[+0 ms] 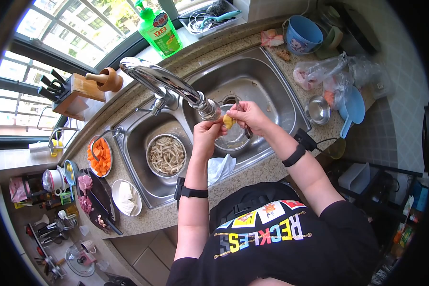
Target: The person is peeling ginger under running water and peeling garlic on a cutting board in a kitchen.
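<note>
The left hand [206,135] pinches a yellow piece [229,122] and the right hand [249,117] has its fingers closed on a thin tool [238,103]. Short strokes over the sink [271,90] seem best.

A speckled stone countertop [267,172] is curving round a steel double sink [271,71]. At eight o'clock from the sink, a plate of carrot chunks [100,156] is sitting just beside the rim, a white plate of pale slices [126,197] is lying near it, and a dark cutting board with raw meat [93,198] is resting further out. At two o'clock, past the right basin, a blue cup [302,33], clear plastic bags [319,74], a small steel bowl [318,109] and a blue scoop [352,107] are crowding together. A black plug [304,139] is lying at four.
</note>
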